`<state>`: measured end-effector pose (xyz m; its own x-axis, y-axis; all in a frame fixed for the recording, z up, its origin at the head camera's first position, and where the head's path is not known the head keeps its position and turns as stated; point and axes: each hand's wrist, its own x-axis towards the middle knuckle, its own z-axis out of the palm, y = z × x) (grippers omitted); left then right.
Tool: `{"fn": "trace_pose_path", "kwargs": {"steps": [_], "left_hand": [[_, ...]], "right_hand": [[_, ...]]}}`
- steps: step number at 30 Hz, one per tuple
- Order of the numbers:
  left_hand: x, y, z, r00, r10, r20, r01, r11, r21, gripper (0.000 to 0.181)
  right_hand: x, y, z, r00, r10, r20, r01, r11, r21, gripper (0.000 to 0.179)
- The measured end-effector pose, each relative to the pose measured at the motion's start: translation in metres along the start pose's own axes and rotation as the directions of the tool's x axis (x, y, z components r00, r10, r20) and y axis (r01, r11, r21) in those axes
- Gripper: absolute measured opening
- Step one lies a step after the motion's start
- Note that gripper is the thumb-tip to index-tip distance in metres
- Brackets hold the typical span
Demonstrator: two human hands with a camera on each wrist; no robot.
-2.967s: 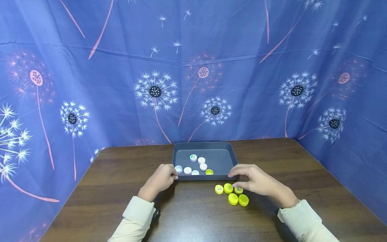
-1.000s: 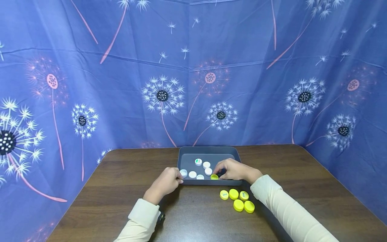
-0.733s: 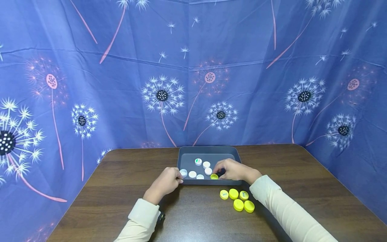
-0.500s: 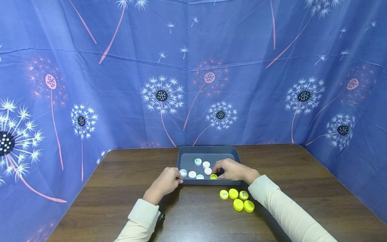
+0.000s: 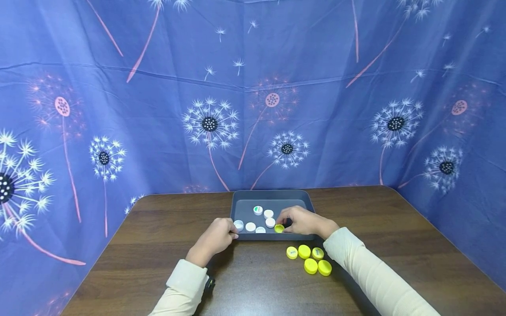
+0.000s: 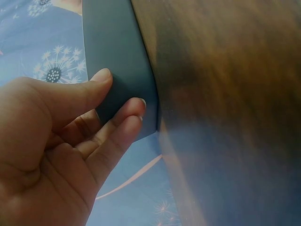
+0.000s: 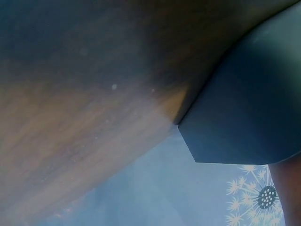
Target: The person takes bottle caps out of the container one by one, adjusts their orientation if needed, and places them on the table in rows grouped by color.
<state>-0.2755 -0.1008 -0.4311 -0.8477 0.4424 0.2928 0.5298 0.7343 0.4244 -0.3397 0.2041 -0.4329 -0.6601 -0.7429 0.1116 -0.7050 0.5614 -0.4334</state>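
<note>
In the head view, a dark grey tray (image 5: 272, 237) stands at the back of the table. My left hand (image 5: 215, 237) grips its near left corner; the left wrist view has the thumb (image 6: 101, 77) and fingertips against the tray wall (image 6: 122, 56). Inside the tray, my right hand (image 5: 302, 220) pinches the rim of an upturned yellow bottle cap (image 5: 279, 228) by the front wall. Left of it lie several white bottle caps (image 5: 251, 227), one with a green mark (image 5: 258, 210). The right wrist view catches the tray's outer wall (image 7: 244, 108) and only a sliver of hand.
Several yellow bottle caps (image 5: 310, 266) lie grouped on the brown wooden table (image 5: 253, 281), in front of the tray's right half and beside my right sleeve (image 5: 371, 267). A blue dandelion-print cloth (image 5: 332, 109) hangs behind the table and at both sides.
Three seconds ago my right hand was at the tray's front right corner, over the loose yellow caps. It has since moved left into the tray, onto the yellow cap. My left hand stays put.
</note>
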Motion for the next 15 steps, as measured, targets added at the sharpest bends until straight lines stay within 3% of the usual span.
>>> {"fn": "trace_pose_path", "kwargs": {"steps": [15], "left_hand": [[0.0001, -0.0012, 0.0004, 1.000, 0.000, 0.005, 0.000, 1.000, 0.002, 0.006]], "right_hand": [[0.0001, -0.0016, -0.0021, 0.998, 0.068, 0.001, -0.068, 0.998, 0.007, 0.023]]}}
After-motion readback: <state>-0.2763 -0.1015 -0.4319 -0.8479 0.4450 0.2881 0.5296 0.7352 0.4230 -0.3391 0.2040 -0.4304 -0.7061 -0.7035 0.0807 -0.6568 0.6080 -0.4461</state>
